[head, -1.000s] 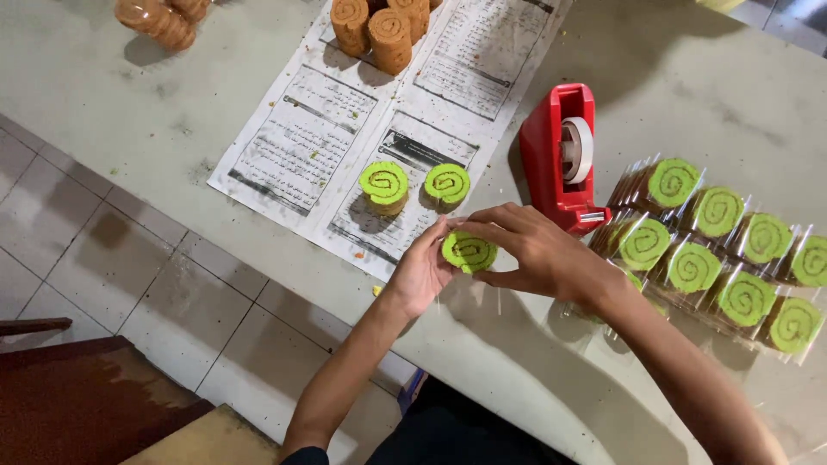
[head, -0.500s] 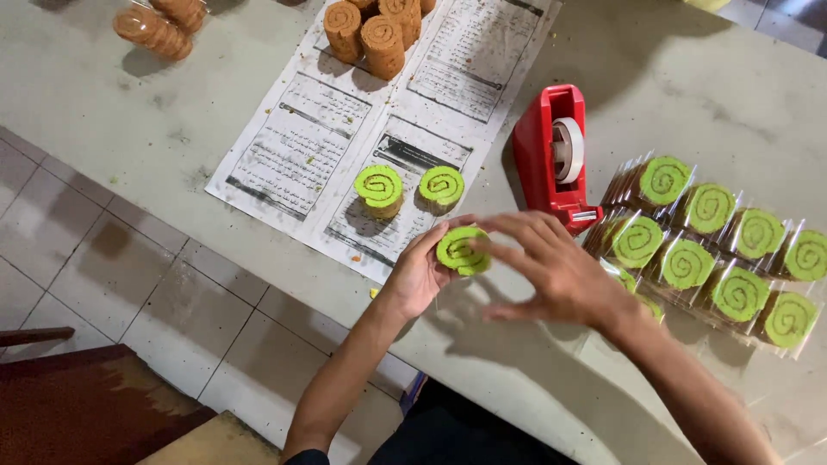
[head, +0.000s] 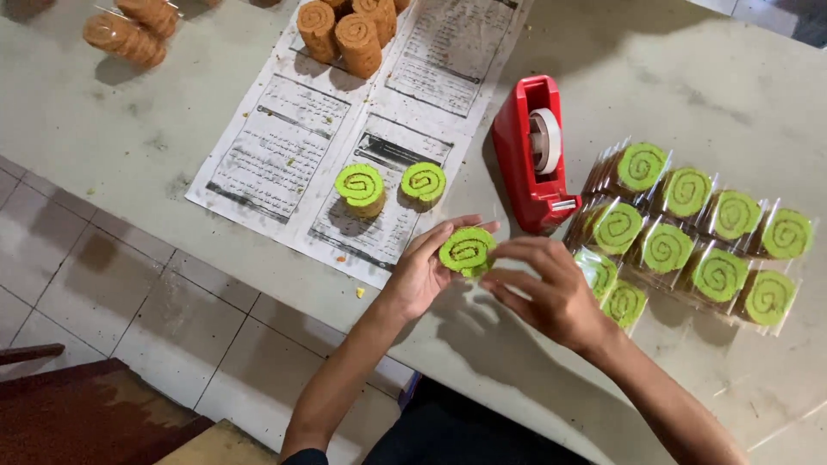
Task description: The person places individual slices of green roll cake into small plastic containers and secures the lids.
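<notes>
Grey table (head: pixel 689 77): newspaper (head: pixel 345 146), red tape dispenser (head: pixel 530 159), wrapped rolls (head: pixel 698 241).
</notes>
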